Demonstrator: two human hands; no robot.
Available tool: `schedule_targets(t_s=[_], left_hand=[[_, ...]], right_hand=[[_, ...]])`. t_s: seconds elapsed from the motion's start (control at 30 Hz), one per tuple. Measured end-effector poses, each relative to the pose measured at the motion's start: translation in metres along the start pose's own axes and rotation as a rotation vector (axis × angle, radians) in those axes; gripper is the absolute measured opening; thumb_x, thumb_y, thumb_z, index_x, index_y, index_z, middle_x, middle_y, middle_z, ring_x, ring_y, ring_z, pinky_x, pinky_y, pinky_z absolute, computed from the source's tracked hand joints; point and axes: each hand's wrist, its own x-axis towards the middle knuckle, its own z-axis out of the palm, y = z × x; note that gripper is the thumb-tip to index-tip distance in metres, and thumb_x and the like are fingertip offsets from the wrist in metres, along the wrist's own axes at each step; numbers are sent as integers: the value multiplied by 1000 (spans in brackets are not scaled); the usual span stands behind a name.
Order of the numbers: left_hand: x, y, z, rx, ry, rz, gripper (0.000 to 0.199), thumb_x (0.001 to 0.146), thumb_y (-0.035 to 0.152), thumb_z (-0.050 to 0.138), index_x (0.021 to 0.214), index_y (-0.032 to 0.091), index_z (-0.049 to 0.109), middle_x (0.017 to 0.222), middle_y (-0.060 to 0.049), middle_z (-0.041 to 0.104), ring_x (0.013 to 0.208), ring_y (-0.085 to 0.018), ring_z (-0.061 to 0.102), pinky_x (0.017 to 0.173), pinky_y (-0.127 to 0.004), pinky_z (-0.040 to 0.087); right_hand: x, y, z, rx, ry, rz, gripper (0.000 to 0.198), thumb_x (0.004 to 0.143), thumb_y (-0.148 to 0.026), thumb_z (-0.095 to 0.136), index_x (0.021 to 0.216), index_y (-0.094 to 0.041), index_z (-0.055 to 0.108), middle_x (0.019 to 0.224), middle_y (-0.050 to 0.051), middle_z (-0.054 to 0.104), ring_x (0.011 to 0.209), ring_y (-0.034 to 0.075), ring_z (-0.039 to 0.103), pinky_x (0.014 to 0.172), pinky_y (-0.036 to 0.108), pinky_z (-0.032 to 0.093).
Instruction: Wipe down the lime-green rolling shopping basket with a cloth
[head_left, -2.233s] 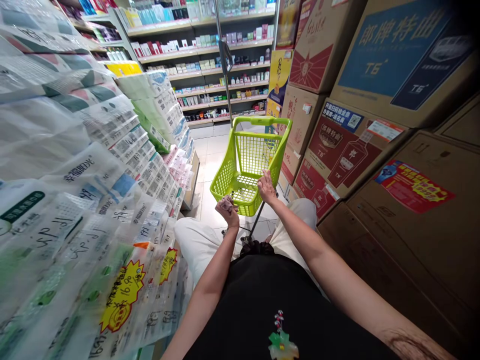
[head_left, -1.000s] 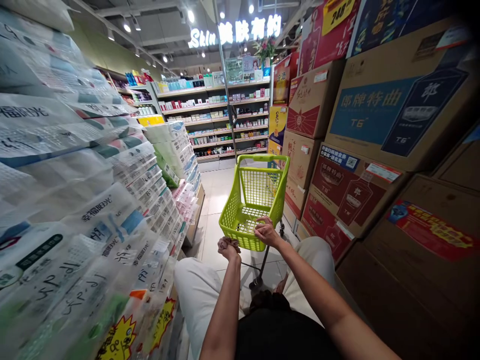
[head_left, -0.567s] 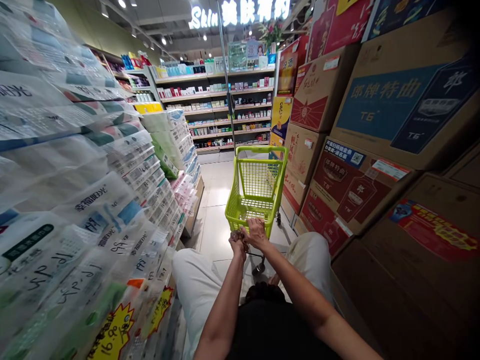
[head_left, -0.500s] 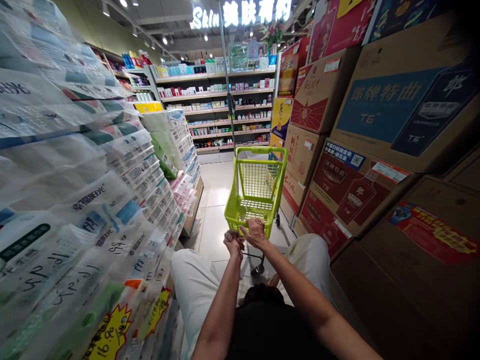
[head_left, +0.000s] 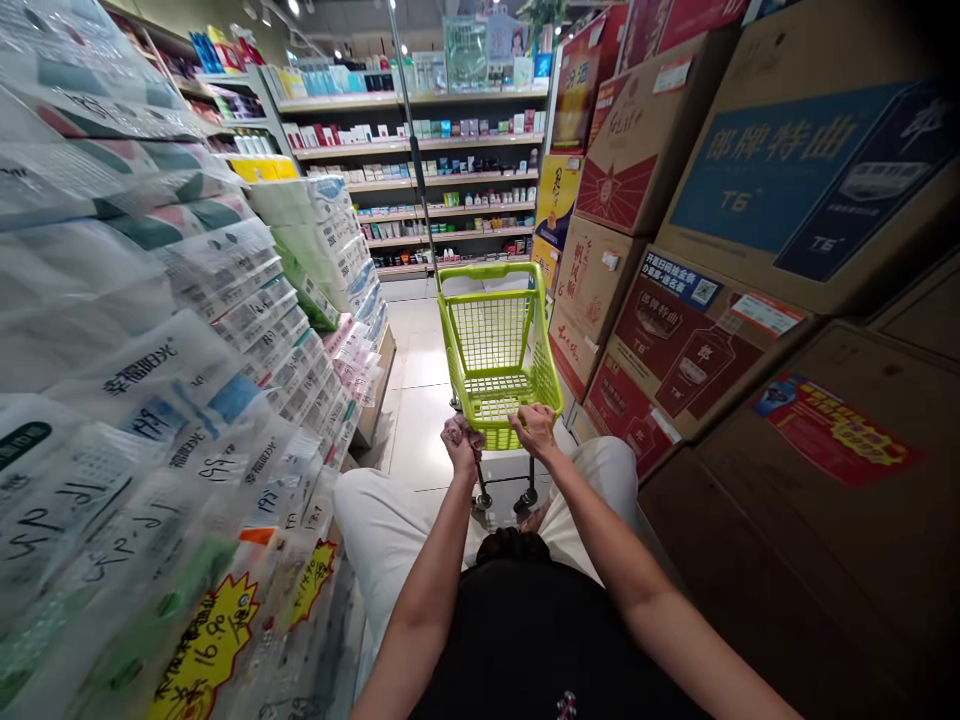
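A lime-green shopping cart with a mesh basket stands before my knees, its near rim turned toward me. My left hand is closed around a crumpled brownish-pink cloth at the near left corner of the basket. Whether that hand also grips the rim cannot be made out. On the near rim, right of the middle, my right hand has its fingers curled over the green edge. The slatted bottom of the basket shows beyond my hands, and the cart's dark casters are between my feet.
Stacked tissue packs with price signs line the left side closely. Cardboard cartons rise on the right. Ahead, shelves of small boxes and bottles cross the end of the tiled aisle. A thin pole rises behind the cart.
The cart has turned and shifted slightly left and up in view. My right hand has moved right along the rim, away from my left hand, and its fingers have curled in. The view has tilted down.
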Motion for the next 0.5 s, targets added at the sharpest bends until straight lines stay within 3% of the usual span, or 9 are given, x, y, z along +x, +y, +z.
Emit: schedule_targets(t_s=[0.1, 0.27, 0.5], left_hand=[[3, 0, -3, 1, 30, 6, 52, 76, 53, 84, 95, 25, 45, 60, 12, 43, 41, -2, 34, 41, -12, 20], [9, 6, 5, -2, -26, 111, 53, 78, 48, 82, 107, 27, 43, 58, 14, 43, 36, -4, 36, 39, -15, 27], [-1, -6, -8, 71, 82, -123, 46, 81, 43, 77, 106, 26, 42, 54, 14, 43, 33, -6, 37, 38, -15, 24]], right_hand=[[3, 6, -2, 5, 11, 2, 46, 105, -50, 38, 69, -23, 51, 74, 2, 66, 87, 20, 55, 96, 36, 29], [2, 6, -4, 24, 30, -27, 47, 105, -48, 39, 67, -23, 51, 71, 1, 65, 86, 19, 55, 95, 35, 30], [-2, 3, -5, 14, 73, 9, 44, 103, -40, 45, 63, -23, 54, 70, 3, 66, 87, 21, 55, 98, 37, 30]])
